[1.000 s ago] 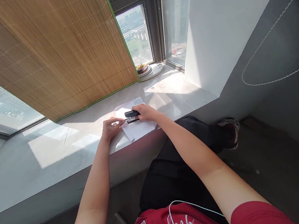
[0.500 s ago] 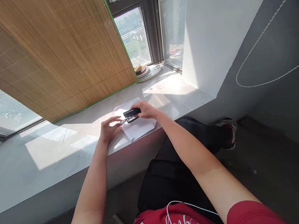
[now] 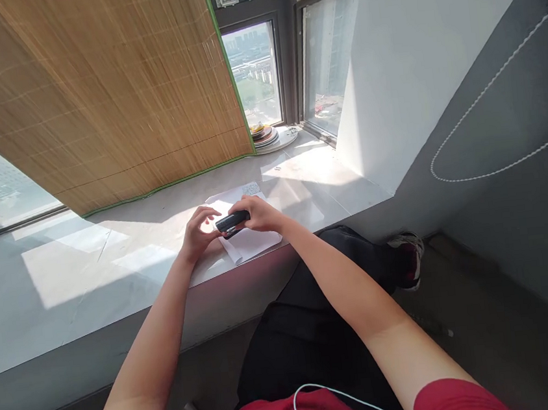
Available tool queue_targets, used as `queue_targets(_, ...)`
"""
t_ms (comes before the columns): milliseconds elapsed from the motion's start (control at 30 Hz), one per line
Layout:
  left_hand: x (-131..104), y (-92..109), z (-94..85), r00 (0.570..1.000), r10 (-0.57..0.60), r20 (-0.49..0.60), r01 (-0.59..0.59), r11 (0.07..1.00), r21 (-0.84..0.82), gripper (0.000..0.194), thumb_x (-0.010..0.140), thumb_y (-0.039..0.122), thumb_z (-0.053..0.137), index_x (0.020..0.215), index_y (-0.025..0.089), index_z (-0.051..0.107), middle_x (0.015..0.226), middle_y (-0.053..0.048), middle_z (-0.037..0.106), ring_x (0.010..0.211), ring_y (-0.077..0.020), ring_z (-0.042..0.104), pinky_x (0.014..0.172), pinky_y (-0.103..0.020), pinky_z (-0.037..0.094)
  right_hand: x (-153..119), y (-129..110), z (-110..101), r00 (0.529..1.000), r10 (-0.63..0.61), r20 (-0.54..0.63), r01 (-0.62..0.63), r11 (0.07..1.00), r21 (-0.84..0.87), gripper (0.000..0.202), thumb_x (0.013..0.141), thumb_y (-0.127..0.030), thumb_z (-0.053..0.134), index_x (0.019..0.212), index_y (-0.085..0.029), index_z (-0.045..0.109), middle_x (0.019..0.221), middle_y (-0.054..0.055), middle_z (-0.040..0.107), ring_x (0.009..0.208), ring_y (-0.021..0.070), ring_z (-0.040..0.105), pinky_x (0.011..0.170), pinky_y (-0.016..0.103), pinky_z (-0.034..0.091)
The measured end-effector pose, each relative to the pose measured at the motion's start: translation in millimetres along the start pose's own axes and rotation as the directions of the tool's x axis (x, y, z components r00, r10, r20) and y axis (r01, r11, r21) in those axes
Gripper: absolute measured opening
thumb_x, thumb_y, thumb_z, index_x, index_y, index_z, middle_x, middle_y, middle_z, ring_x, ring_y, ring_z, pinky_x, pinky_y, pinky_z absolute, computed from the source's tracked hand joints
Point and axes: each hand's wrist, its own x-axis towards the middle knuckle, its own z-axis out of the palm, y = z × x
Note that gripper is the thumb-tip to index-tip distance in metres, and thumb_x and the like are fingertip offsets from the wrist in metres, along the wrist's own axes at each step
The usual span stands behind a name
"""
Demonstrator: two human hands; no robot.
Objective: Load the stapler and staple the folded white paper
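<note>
A black stapler (image 3: 231, 222) lies sideways in my right hand (image 3: 261, 214), whose fingers close round its rear end. Its nose points left, and a bit of metal shows along its underside. My left hand (image 3: 199, 234) is at the nose, fingers curved and apart from the thumb. The thumb's tip is at the stapler's lower front edge; whether it presses there I cannot tell. Beneath both hands, white paper sheets (image 3: 257, 242) rest on the sill, with a printed patch at the far corner and a curled near left corner.
The tiled window sill (image 3: 80, 277) has a front edge close to my legs. A bamboo blind (image 3: 144, 88) hangs over its back. Stacked plates (image 3: 267, 137) stand in the window corner, and small staple-like bits (image 3: 277, 169) lie nearby. A beaded cord (image 3: 471, 178) dangles at right.
The stapler's gap has narrowed, and the silvery part that stuck out at its front is no longer visible. My left fingers have spread from their pinch there. The view has shifted slightly.
</note>
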Motion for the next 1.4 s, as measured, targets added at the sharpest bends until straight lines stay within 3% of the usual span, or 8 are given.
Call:
queue_targets(200,5.8,4.4,1.9,0.978,-0.17,-0.122,0.187,0.971,0.146,0.023,0.098,0.043,0.071,0.108,0.023,0.074,0.119,-0.013,0.067,0.104,-0.0283,0.067,0.093,-0.045,0.058,-16.9,32.2,-53.0,0.96,0.195,-0.202,-0.21,0.976,-0.055,0.04,0.077,-0.015,0.083,0.117,-0.02,0.084,0.111,0.008,0.081,0.103,0.0249,0.073,0.1,0.038,0.053)
queue_targets(333,35.5,-7.4,11.6,0.972,-0.235,-0.022,0.232,0.931,0.282,0.018,0.097,0.036,0.067,0.106,0.023,0.075,0.12,-0.016,0.067,0.115,-0.0371,0.064,0.104,-0.057,0.054,-37.8,55.5,-88.2,0.865,0.347,-0.361,-0.4,0.913,-0.08,0.037,0.077,-0.018,0.082,0.114,-0.018,0.084,0.109,0.009,0.083,0.105,0.0266,0.074,0.102,0.04,0.054)
queue_targets(567,98.9,-37.0,58.5,0.925,-0.37,0.081,0.303,0.851,0.429,0.023,0.096,0.025,0.059,0.106,0.015,0.077,0.121,-0.023,0.073,0.121,-0.041,0.064,0.106,-0.055,0.053,-46.6,58.8,-95.0,0.795,0.47,-0.383,-0.572,0.791,-0.218,0.032,0.084,-0.018,0.079,0.115,-0.021,0.082,0.108,0.009,0.082,0.102,0.0271,0.074,0.098,0.042,0.057)
queue_targets(733,93.7,-40.3,81.3,0.938,-0.332,0.102,0.236,0.826,0.512,0.021,0.098,0.021,0.057,0.103,0.016,0.077,0.122,-0.026,0.073,0.118,-0.0445,0.066,0.101,-0.058,0.053,-36.7,66.4,-93.9,0.866,0.383,-0.321,-0.484,0.804,-0.346,0.046,0.084,-0.005,0.068,0.125,-0.023,0.078,0.124,0.009,0.08,0.118,0.0295,0.071,0.109,0.048,0.053)
queue_targets(1033,92.1,-64.2,71.0,0.921,-0.368,0.129,0.348,0.924,0.158,0.01,0.096,0.026,0.07,0.098,0.022,0.078,0.082,-0.009,0.072,0.076,-0.0286,0.068,0.083,-0.042,0.057,-41.0,82.1,-98.2,0.929,0.251,-0.273,-0.338,0.875,-0.346,0.05,0.086,-0.011,0.058,0.131,-0.022,0.077,0.12,0.011,0.077,0.114,0.0293,0.069,0.104,0.047,0.057)
queue_targets(1167,93.7,-69.9,68.5,0.905,-0.385,0.182,0.38,0.923,0.06,0.009,0.093,0.029,0.078,0.092,0.021,0.08,0.078,-0.006,0.07,0.078,-0.0273,0.069,0.083,-0.04,0.057,-43.3,80.4,-96.3,0.939,0.242,-0.246,-0.316,0.888,-0.335,0.049,0.087,-0.012,0.057,0.13,-0.023,0.077,0.123,0.011,0.076,0.115,0.03,0.068,0.104,0.049,0.057)
queue_targets(1267,94.0,-58.6,67.5,0.898,-0.395,0.191,0.381,0.918,0.109,0.011,0.094,0.029,0.078,0.098,0.019,0.081,0.087,-0.009,0.071,0.092,-0.0312,0.07,0.092,-0.045,0.057,-42.3,76.7,-94.4,0.949,0.238,-0.207,-0.298,0.893,-0.338,0.044,0.092,-0.016,0.061,0.132,-0.025,0.076,0.124,0.01,0.076,0.116,0.0304,0.068,0.106,0.05,0.056)
queue_targets(1400,81.0,-13.0,78.3,0.98,-0.178,0.084,0.154,0.959,0.237,0.024,0.102,0.032,0.072,0.116,0.014,0.079,0.12,-0.017,0.072,0.118,-0.0347,0.062,0.109,-0.054,0.051,-41.1,71.0,-92.8,0.949,0.239,-0.205,-0.3,0.884,-0.358,0.04,0.1,-0.03,0.066,0.139,-0.028,0.075,0.113,0.009,0.076,0.108,0.0306,0.067,0.102,0.052,0.056)
